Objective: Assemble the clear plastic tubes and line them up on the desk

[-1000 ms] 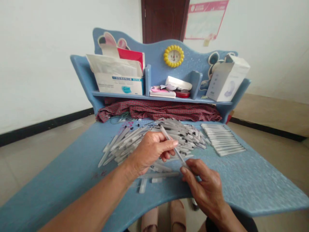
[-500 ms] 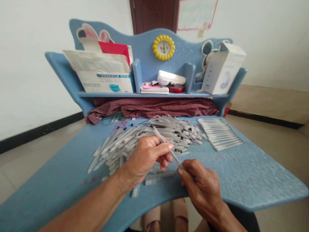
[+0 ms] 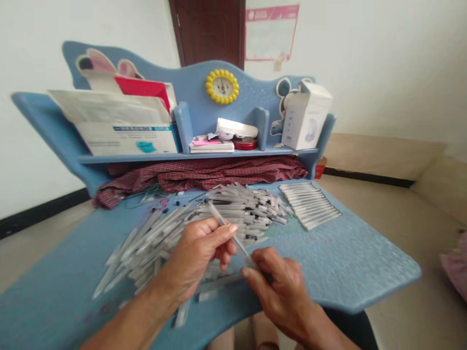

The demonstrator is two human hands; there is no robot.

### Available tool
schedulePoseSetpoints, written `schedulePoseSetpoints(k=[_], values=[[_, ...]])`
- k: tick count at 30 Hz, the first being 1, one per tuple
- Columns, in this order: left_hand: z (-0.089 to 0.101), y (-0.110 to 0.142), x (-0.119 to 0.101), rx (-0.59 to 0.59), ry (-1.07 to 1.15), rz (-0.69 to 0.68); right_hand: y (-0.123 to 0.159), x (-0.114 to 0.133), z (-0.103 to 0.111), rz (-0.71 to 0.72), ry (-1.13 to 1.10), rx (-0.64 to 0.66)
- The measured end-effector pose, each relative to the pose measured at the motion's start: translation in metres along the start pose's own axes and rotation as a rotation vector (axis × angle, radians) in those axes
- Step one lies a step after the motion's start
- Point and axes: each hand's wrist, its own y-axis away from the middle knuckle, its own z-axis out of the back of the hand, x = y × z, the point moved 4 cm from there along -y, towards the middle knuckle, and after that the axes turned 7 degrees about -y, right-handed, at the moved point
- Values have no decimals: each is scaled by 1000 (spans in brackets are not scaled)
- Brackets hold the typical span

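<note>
The left hand (image 3: 195, 255) pinches a thin clear plastic tube (image 3: 238, 241) near its middle; the right hand (image 3: 279, 294) seems closed on its lower end. It looks light, stiff and slippery, so hold the shaft firmly. A loose pile of similar tubes (image 3: 233, 206) lies just beyond the hands.

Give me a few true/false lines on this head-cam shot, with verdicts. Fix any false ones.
1. The left hand and right hand both hold one thin plastic tube. True.
2. The aligned tubes lie left of the loose pile. False: the aligned tubes lie right of the loose pile.
3. The red plaid cloth sits on top of the shelf. False: the red plaid cloth lies below the shelf.
4. A yellow-rimmed clock is above the shelf. True.
</note>
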Motion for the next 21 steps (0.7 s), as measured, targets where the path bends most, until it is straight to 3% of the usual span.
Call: schedulePoseSetpoints(k=[3,6,9,14,17,21], values=[[7,-2,-5,-30,27,10,-2,12,3,136,24,31],[9,-3,-7,14,37,75,-2,21,9,198,81,66],[5,-2,-4,91,26,118,-3,25,11,311,140,153],[-4,2,6,162,18,183,-15,35,10,480,457,306],[-8,5,10,213,-14,219,-19,45,10,600,506,339],[-10,5,5,260,-105,152,-22,47,20,614,534,366]])
